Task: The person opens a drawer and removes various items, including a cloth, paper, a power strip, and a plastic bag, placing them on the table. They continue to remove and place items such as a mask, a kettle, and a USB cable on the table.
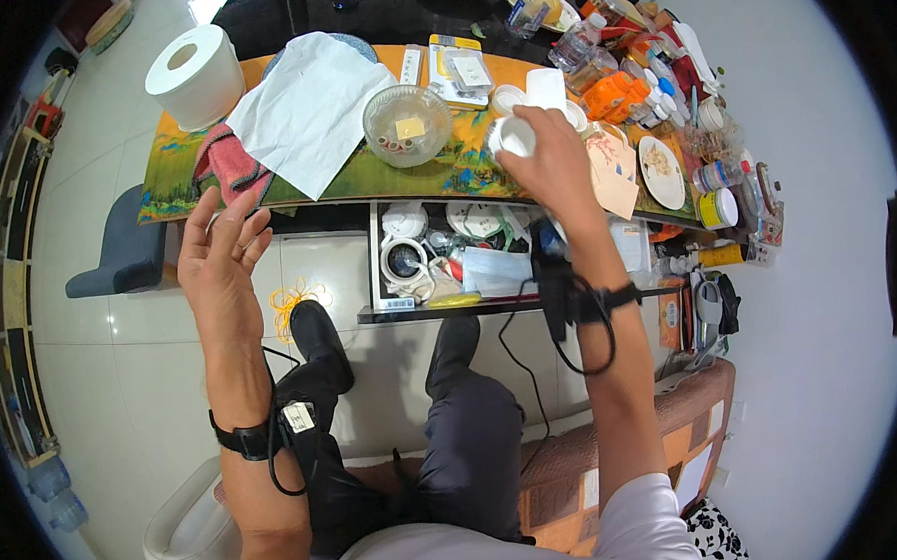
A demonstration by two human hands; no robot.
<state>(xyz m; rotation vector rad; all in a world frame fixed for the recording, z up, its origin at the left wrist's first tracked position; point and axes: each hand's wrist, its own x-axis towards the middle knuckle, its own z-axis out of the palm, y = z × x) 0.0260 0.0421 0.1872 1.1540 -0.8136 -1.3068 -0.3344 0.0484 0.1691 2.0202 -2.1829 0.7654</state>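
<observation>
My right hand (552, 151) grips a small white round container (516, 136), perhaps a cup or jar, above the table's right half. Palm up and holding nothing, my left hand (222, 260) hovers before the front edge with its fingers apart. Near it on the table lie a red cloth (232, 163) and a large white paper sheet (310, 110). A glass bowl (381, 118) with a yellowish piece and small round items in it stands between the hands. Behind the right hand are a white lid (508, 99) and a folded white paper (546, 89).
An open drawer (450, 310) full of odds and ends juts out below the table edge. A toilet roll (196, 77) stands at back left. Bottles (613, 96) crowd the right side beside a white plate (661, 171). A grey chair (128, 245) stands at left.
</observation>
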